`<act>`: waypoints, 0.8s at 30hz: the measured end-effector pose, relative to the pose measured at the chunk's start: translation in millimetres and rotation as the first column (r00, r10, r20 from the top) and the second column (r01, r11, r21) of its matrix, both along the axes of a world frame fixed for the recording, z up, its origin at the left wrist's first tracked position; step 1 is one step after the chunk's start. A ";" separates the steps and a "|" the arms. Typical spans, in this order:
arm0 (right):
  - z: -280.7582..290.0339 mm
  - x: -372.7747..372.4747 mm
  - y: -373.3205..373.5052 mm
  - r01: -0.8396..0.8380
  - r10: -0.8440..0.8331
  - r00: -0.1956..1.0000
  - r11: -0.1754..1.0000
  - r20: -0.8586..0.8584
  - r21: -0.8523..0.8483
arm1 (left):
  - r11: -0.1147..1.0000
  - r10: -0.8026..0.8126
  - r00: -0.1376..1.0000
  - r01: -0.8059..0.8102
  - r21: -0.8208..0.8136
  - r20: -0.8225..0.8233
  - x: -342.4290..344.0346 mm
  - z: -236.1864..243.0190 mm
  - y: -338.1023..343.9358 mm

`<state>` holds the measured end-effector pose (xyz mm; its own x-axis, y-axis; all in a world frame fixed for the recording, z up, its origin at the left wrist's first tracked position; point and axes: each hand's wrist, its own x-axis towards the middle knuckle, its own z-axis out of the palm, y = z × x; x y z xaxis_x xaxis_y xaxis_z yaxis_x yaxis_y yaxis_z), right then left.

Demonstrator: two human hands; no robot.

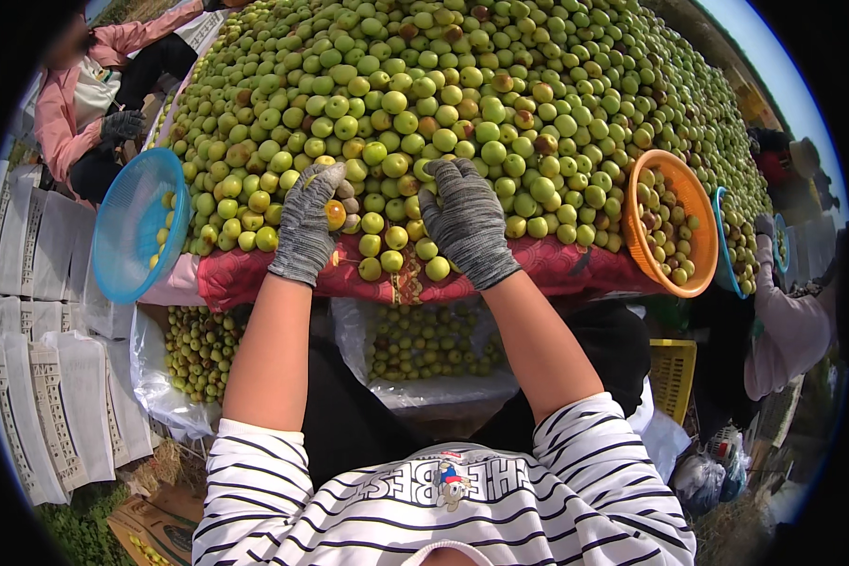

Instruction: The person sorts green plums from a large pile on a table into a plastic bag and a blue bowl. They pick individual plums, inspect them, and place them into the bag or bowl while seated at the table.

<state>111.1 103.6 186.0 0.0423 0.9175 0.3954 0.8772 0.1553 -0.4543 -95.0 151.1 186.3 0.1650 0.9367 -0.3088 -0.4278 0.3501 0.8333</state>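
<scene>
A large heap of small round green fruits (406, 123), which look like jujubes, covers the table before me. My left hand (307, 222), in a grey knitted glove, is closed at the heap's near edge. Against its thumb side sit an orange-brown fruit (336, 214) and some duller brownish ones; its fingertips curl over a yellowish-green fruit. Also gloved in grey, my right hand (464, 219) bends its fingers around a green fruit (424, 170), partly hidden by the glove. Several loose fruits (393, 238) lie between the hands on the red patterned cloth (575, 269).
A blue basket (113, 226) with few fruits tilts at the left, an orange basket (640, 226) of browner fruits at the right. Plastic-lined containers (434, 391) of fruit stand below the table. A yellow crate (672, 377) is lower right. Other people sit at both sides.
</scene>
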 end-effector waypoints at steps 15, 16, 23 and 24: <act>7.8 110.8 4.4 0.267 -0.240 0.960 0.939 0.146 -0.215 | 0.641 0.584 0.430 -0.765 -0.066 0.689 -186.2 11.7 29.3; 13.5 103.0 10.7 0.222 -0.201 0.971 0.958 0.128 -0.183 | 0.640 0.575 0.423 -0.765 -0.064 0.700 -191.2 12.3 27.6; 42.1 52.4 48.4 0.325 -0.144 0.909 0.833 0.391 -0.448 | 0.839 0.491 0.790 -0.542 0.044 0.367 -144.9 8.3 16.6; 47.8 51.7 49.9 0.316 -0.116 0.910 0.815 0.399 -0.485 | 0.888 0.419 0.847 -0.457 0.046 0.327 -133.3 7.0 11.9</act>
<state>162.7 153.5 233.8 0.2227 0.9674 -0.1207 0.9692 -0.2330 -0.0793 -228.2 163.0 193.3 -0.2044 0.9594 -0.1942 -0.7481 -0.0252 0.6631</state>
